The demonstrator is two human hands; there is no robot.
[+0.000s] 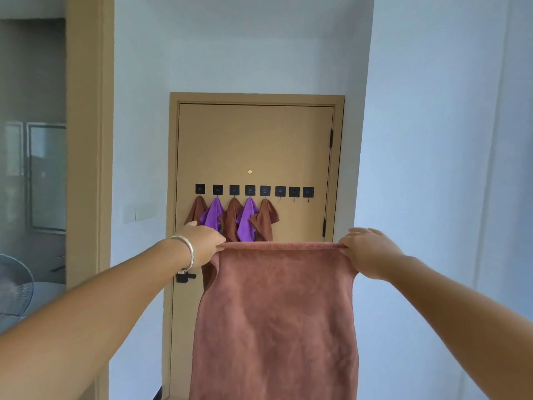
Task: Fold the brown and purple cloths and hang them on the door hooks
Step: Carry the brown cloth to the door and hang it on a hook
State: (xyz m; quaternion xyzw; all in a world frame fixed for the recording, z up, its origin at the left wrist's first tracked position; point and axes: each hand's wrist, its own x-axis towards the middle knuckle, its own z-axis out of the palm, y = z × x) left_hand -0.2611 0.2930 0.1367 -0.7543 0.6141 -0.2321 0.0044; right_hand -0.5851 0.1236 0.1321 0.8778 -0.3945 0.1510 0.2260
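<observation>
A brown cloth hangs stretched flat in front of me, its top edge level. My left hand pinches its top left corner and my right hand pinches its top right corner. Behind it stands a tan door with a row of several black hooks. The five hooks on the left carry cloths: three brown cloths alternate with two purple cloths. The three hooks on the right are bare. The held cloth hides the lower part of the door.
The door's black handle shows at the left, just under my left wrist. White walls flank the door. A tan door frame and a fan stand at the far left.
</observation>
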